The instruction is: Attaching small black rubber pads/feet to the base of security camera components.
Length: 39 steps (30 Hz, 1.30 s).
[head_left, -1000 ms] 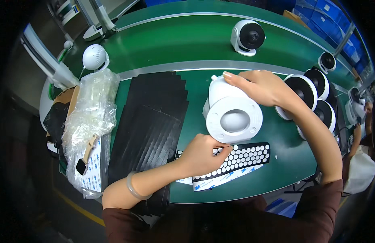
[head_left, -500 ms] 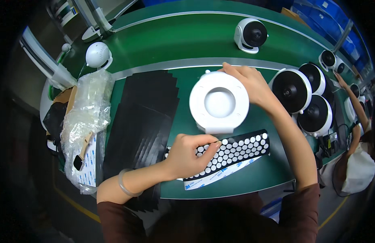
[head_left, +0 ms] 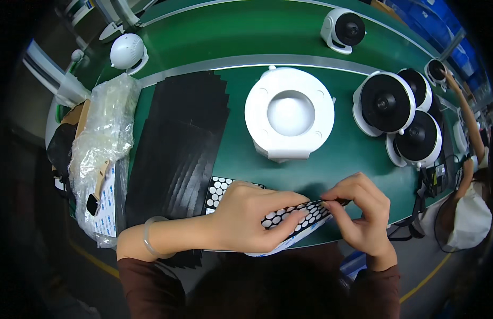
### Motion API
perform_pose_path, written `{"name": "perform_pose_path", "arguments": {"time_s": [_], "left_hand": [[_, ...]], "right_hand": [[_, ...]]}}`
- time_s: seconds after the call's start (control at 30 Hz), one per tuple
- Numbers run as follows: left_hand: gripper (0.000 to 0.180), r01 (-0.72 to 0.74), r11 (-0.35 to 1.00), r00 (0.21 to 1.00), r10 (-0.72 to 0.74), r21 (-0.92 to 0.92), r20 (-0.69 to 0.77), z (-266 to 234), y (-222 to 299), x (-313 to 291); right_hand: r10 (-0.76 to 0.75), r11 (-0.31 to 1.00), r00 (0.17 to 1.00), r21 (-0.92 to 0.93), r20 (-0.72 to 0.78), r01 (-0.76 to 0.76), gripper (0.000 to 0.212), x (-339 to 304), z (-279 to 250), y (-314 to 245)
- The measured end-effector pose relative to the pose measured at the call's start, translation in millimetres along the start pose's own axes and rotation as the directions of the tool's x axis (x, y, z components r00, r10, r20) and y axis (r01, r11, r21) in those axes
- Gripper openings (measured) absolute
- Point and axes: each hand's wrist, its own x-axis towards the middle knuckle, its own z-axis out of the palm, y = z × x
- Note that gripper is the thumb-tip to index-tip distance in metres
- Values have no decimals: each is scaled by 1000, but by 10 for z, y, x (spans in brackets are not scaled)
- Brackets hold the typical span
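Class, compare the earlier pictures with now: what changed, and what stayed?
The right hand let go of the white device, moved down the view and took hold of the dotted sheet. The left hand keeps gripping that sheet; the black sheets stay stacked.

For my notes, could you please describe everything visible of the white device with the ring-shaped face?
The white device looks like smooth plastic. Its broad ring surrounds a round recess and carries small circular marks. A straight-edged lip projects on the near side, and a small knob shows at the far edge. It rests on the green table, ring facing upward, right of the black sheets; the left hand and right hand are nearer, neither touching it.
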Motion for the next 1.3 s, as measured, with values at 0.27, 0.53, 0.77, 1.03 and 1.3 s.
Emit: {"name": "perform_pose_path", "arguments": {"time_s": [0.27, 0.53, 0.77, 1.03, 1.3], "left_hand": [[7, 199, 978, 979, -195, -68, 58, -105, 104, 12], [8, 259, 963, 965, -256, -69, 54, -139, 145, 17], [8, 197, 976, 980, -197, -94, 5, -104, 94, 4], [11, 304, 939, 950, -311, -162, -21, -133, -13, 62], [15, 330, 931, 943, -334, 154, 1, -168, -78, 151]], "right_hand": [[-192, 958, 977, -201, 88, 206, 17, 133, -23, -95], [-267, 938, 963, -221, 36, 268, 16, 152, 26, -64], [-120, 993, 987, 5, 106, 120, 11, 256, 28, -19], [-192, 981, 980, -21, 61, 193, 11, 339, -75, -92], [156, 948, 979, 297, -132, -111, 18, 916, -178, 134]]}}
